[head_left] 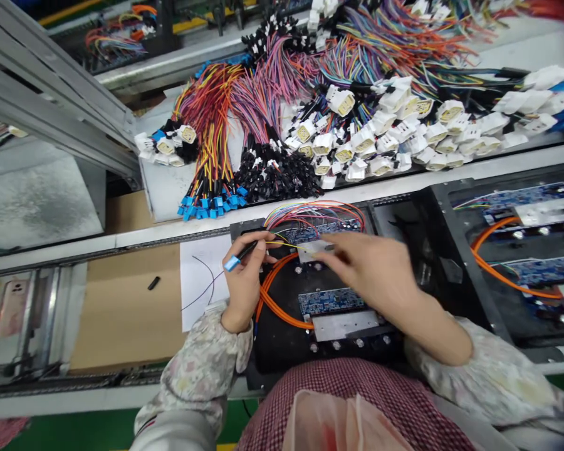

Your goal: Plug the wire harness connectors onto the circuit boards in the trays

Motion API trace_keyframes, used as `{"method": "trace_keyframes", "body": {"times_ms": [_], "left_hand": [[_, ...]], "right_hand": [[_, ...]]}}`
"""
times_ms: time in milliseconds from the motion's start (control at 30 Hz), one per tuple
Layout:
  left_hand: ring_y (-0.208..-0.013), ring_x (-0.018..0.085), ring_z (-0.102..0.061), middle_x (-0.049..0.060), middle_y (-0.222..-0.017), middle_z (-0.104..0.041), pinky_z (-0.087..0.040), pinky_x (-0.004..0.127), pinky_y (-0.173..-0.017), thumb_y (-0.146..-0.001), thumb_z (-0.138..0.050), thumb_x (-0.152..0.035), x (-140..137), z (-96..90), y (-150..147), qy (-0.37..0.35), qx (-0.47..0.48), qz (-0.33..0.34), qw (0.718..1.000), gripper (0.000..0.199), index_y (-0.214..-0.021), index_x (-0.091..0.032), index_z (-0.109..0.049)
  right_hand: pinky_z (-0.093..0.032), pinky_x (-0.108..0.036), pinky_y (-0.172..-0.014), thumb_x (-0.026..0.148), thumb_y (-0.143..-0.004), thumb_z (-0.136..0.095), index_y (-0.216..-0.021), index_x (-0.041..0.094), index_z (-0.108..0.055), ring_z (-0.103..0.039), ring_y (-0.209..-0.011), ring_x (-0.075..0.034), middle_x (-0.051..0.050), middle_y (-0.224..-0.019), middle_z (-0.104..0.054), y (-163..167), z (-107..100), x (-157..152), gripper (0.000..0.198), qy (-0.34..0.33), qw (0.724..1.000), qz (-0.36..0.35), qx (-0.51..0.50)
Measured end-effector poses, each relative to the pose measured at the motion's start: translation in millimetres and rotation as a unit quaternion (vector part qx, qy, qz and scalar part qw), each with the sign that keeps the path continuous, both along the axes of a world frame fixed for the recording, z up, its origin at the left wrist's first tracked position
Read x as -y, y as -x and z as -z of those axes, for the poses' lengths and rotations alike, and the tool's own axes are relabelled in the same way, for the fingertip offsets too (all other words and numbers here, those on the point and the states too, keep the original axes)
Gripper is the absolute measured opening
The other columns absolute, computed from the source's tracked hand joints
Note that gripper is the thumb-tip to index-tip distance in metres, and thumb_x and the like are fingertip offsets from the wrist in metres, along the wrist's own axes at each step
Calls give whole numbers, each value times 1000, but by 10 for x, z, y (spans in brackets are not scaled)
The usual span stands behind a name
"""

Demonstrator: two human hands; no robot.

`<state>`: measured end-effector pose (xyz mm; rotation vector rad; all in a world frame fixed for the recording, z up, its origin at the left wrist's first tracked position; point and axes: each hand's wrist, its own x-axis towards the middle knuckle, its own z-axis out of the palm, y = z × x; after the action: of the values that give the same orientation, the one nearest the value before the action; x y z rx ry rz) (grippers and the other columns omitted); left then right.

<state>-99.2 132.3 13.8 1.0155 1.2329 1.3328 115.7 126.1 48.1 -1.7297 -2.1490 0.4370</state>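
My left hand [245, 275] is closed on a wire harness, with its blue connector [232, 263] sticking out on the left and a stretch of black sleeve beside it. A thin yellow wire [282, 244] runs from those fingers across to my right hand [376, 260], slightly blurred, whose thumb and fingers pinch toward the wire's end. Below both hands lies a black tray [282, 354] bearing an upper blue circuit board [329, 230] and a lower blue circuit board [331, 300]. Thick orange cables [275, 307] loop at its left, and coloured wires arch over the upper board.
Bundled harnesses with white connectors [364, 141] and blue connectors [211, 205] fill the shelf behind. To the right stands another black tray [479, 300] with boards. Cardboard [126, 313], a white paper [192, 319] with dark wires, and a small black piece [153, 283] lie left.
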Motion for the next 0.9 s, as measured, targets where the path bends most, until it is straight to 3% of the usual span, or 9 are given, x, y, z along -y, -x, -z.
{"method": "trace_keyframes", "body": {"times_ms": [100, 233, 400, 900], "left_hand": [[-88, 18, -75, 4, -99, -74, -58, 20, -61, -91, -68, -30, 15, -3, -1, 4, 2, 1, 1000, 13, -99, -22, -72], [-91, 19, -76, 6, -100, -75, -60, 21, -64, -92, -67, -32, 25, 1, 5, 4, -2, 1, 1000, 15, -100, -21, -72], [-88, 17, -76, 4, -99, -74, -60, 22, -64, -93, -65, -30, 27, 0, 10, -3, 14, 7, 1000, 13, -99, -22, -72], [-86, 17, -75, 4, -98, -74, -61, 23, -63, -92, -65, -30, 26, -16, -4, 4, 4, 6, 1000, 12, -98, -22, -72]], "right_hand": [[-40, -28, -59, 31, -98, -50, -91, 22, -75, -69, -75, -19, -5, -90, -76, 258, 40, -104, 28, 24, 997, -66, 10], [-40, -29, -61, 29, -98, -47, -104, 23, -74, -70, -77, -20, -6, -92, -77, 351, 201, -250, 28, -15, 999, -42, -14], [-33, -30, -58, 30, -97, -48, -105, 24, -74, -68, -69, -21, -5, -86, -77, 406, 345, -322, 28, 14, 997, -58, 55], [-29, -30, -56, 29, -96, -49, -100, 23, -75, -66, -66, -21, -6, -83, -77, 418, 361, -343, 27, 31, 993, -78, 85]]}}
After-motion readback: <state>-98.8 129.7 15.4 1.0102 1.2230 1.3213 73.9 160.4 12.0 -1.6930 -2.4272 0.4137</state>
